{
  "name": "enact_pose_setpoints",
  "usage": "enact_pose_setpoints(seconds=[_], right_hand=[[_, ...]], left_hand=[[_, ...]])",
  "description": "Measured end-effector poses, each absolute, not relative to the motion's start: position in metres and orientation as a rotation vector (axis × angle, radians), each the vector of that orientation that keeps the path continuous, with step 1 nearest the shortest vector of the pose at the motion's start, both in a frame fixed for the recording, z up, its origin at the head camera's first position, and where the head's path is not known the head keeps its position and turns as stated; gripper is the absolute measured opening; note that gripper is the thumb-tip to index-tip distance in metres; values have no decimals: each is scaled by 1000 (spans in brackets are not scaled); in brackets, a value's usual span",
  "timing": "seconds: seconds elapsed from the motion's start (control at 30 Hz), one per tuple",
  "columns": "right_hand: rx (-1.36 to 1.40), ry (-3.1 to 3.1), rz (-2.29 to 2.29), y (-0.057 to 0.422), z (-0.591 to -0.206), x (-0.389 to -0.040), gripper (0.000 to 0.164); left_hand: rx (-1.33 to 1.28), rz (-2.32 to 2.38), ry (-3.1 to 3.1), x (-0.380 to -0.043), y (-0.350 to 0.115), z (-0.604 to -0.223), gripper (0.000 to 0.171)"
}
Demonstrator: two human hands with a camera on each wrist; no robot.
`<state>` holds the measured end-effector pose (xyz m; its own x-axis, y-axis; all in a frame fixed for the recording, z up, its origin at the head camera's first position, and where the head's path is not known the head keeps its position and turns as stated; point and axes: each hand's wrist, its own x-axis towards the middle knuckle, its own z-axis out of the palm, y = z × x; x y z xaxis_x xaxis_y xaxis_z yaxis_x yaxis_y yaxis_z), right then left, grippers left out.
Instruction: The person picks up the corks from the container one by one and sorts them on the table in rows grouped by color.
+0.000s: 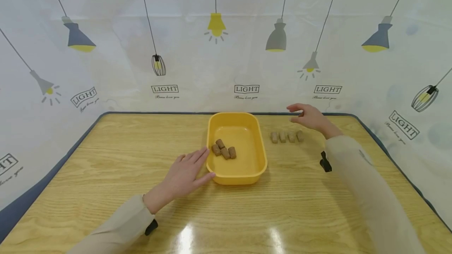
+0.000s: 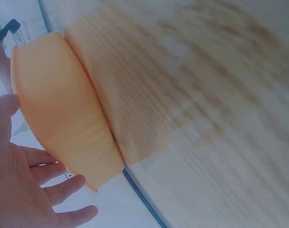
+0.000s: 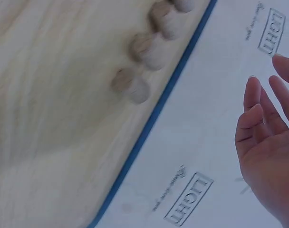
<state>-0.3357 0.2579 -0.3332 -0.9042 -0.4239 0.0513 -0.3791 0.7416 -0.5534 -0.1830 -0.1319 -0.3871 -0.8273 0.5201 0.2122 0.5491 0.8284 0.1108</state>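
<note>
A yellow plastic bin (image 1: 247,171) stands on the table, with several brown corks (image 1: 225,153) lying loosely together in its left part. My left hand (image 1: 187,173) rests its fingertips at the bin's left rim, thumb by the near corner. In the left wrist view, that hand (image 2: 21,185) has its fingers spread along the bin's rim (image 2: 63,99). To the right of the bin, several lighter corks (image 1: 283,137) form a neat row. My right hand (image 1: 312,118) hovers beyond the row's right end, fingers loosely bent. The right wrist view shows that hand (image 3: 270,137) holding nothing, apart from the corks (image 3: 147,51).
The wooden table (image 1: 141,148) has a dark blue edge, with a white curtain (image 1: 197,62) printed with lamps behind it and along both sides. Black straps hang at both sleeves (image 1: 353,167).
</note>
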Motion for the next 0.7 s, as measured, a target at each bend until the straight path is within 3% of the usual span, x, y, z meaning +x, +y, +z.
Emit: enact_pose_setpoints(seconds=[0.43, 0.7], right_hand=[[-898, 2716, -993, 175, -299, -337, 41], [-826, 2576, -1006, 124, -292, -334, 43]], left_hand=[[-834, -249, -2829, -183, -132, -387, 71], [-834, -243, -2837, -183, -132, -387, 71]])
